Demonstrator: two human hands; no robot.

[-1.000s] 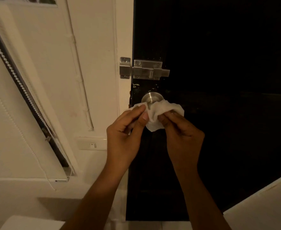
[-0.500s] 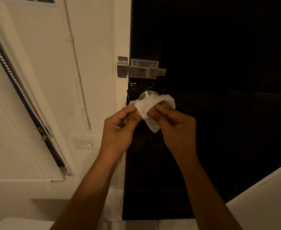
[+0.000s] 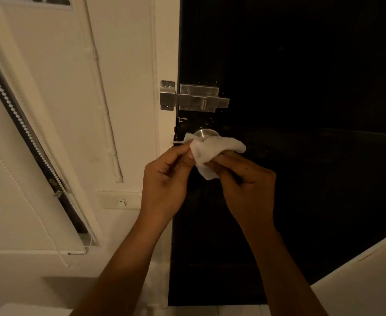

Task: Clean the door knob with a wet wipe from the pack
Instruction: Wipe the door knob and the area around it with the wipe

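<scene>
A round steel door knob [image 3: 204, 134] sits on the left edge of a black door [image 3: 301, 156]; only its top shows above a crumpled white wet wipe [image 3: 206, 153]. Both hands hold the wipe just in front of and below the knob. My left hand [image 3: 164, 181] pinches the wipe's left edge between thumb and fingertips. My right hand [image 3: 249, 185] grips its lower right part. Whether the wipe touches the knob I cannot tell. The wipe pack is out of view.
A steel sliding bolt [image 3: 196, 98] bridges door and cream frame above the knob. A wall switch [image 3: 121, 202] sits left of my left hand. A window blind with a bead cord [image 3: 27, 133] slants at the left. A white surface [image 3: 365, 281] fills the lower right corner.
Both hands keep the wipe in front of the knob and rework it; the wipe has bunched and spread more to the right, covering more of the knob than a second ago.
</scene>
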